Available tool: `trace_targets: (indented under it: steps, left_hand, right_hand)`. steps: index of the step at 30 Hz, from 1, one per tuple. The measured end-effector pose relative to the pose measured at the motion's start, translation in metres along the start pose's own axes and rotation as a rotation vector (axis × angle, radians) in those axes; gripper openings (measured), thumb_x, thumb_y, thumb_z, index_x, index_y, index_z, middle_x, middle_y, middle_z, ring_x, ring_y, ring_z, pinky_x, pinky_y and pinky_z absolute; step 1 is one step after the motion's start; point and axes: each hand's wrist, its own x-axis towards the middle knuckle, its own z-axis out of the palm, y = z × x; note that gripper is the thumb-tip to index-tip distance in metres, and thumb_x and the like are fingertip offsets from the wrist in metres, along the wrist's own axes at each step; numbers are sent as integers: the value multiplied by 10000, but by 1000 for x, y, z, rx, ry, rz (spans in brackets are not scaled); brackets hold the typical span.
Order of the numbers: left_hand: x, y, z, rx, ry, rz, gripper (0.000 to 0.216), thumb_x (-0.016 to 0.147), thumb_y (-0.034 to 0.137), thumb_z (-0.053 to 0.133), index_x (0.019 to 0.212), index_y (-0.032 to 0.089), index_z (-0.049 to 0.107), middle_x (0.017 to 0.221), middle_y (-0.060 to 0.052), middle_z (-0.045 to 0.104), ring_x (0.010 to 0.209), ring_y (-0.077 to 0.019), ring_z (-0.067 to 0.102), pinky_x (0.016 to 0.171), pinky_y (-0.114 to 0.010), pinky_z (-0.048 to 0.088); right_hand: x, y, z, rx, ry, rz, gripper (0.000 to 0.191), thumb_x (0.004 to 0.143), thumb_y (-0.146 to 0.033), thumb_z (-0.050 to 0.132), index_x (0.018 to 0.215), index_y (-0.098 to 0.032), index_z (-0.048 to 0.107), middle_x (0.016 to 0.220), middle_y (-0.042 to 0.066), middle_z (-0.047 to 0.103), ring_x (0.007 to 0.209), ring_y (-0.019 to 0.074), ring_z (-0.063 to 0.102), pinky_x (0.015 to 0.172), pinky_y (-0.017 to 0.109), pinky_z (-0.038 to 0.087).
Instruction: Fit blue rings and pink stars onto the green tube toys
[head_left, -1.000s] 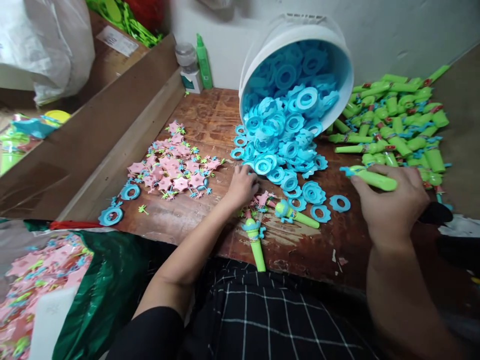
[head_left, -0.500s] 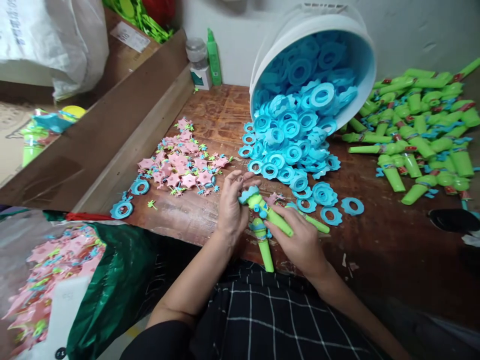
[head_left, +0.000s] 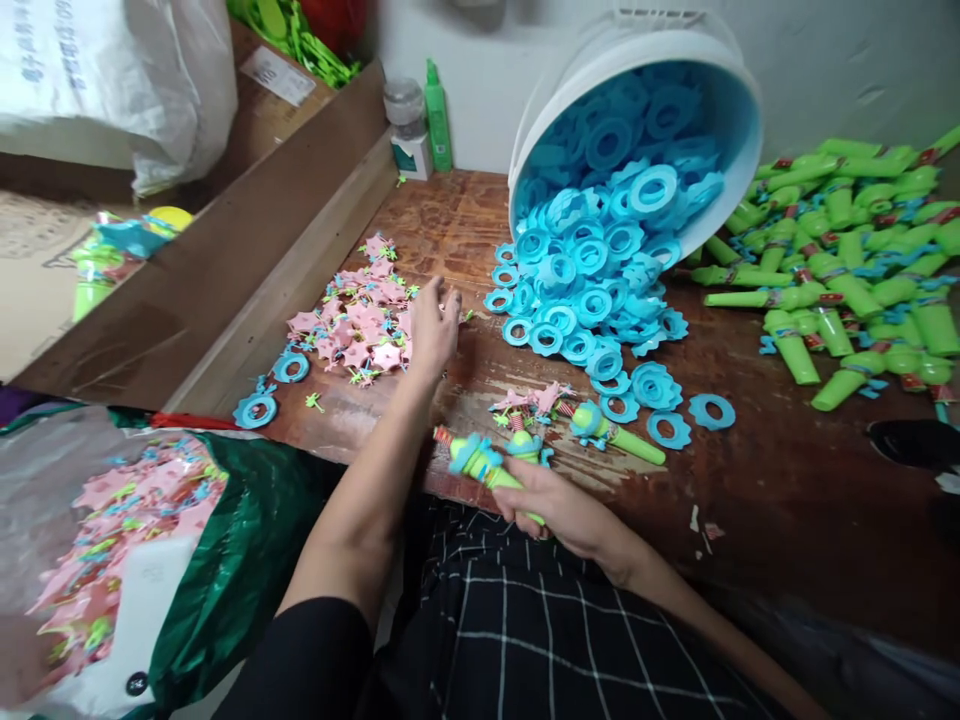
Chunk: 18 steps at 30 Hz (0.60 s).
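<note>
My right hand (head_left: 559,510) is wrapped round a green toy stick (head_left: 480,462) with a blue top, held near the table's front edge above my lap. My left hand (head_left: 431,325) reaches out to the pile of pink star pieces (head_left: 360,320), its fingers resting on the pile's right side; what they pinch, if anything, is hidden. Two more green sticks (head_left: 615,432) lie on the table just beyond my right hand, beside a few pink stars (head_left: 529,400).
A tipped white bucket (head_left: 720,90) spills blue gear rings (head_left: 592,290) over the wooden table (head_left: 750,480). Many green sticks (head_left: 847,250) are heaped at the right. A green bag of pink stars (head_left: 135,520) sits at lower left. Bottles (head_left: 436,105) stand by the wall.
My left hand let go of the stick's top and moved left to the pink star pile. My right hand pulled the green stick back toward my lap.
</note>
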Motion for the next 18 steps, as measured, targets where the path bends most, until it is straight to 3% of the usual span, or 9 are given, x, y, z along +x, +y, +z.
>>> trace_targets:
  steps: [3,5,7,9,11,14,18]
  left_hand:
    - [31,-17,2,261,-62,28,217,1004,143,632,1132,-27,589,1294,-266,507,1395,-418,309,1221,-622,229]
    - [27,-17,4,309,-118,64,103,938,85,682,997,14,637,1244,-255,533,1397,-456,284,1203,-647,244]
    - [7,-14,6,357,-164,95,92,914,82,699,996,73,658,1199,-219,558,1342,-465,350,1142,-661,325]
    - [-23,-9,10,379,-217,137,141,922,97,680,1056,136,666,1144,-175,575,1206,-430,474,1051,-639,420]
    - [-57,-6,14,360,-246,204,205,945,122,650,1141,181,654,1131,-151,567,1079,-376,548,971,-589,486]
    - [-106,-4,21,162,-164,310,454,942,104,640,1366,226,535,1327,-154,486,1185,-346,535,986,-525,519]
    - [-148,0,23,-90,-145,287,653,917,89,694,1482,249,407,1547,-147,307,1362,-336,429,1088,-487,496]
  right_hand:
    - [-2,8,-2,-308,74,21,306,913,-445,633,1125,-228,670,727,-8,657,474,97,485,411,210,370]
    - [-8,8,-14,-507,246,-30,405,907,-448,602,1231,-218,681,885,60,746,631,180,648,547,296,535]
    - [-17,6,-32,-693,454,-109,484,883,-458,603,1277,-191,690,1144,130,761,970,288,728,832,430,603]
    - [-26,3,-53,-824,601,-164,532,871,-465,605,1314,-181,687,1313,145,710,1211,347,665,1028,510,533]
    - [-33,2,-71,-897,699,-191,550,856,-481,633,1319,-191,695,1305,134,719,1234,367,658,1046,524,525]
    - [-37,4,-89,-951,811,-274,526,831,-493,698,1269,-204,732,1247,121,748,1190,361,687,1017,485,557]
    - [-32,16,-94,-978,724,-406,448,891,-474,662,1241,-206,747,1290,111,730,1217,316,680,1079,467,532]
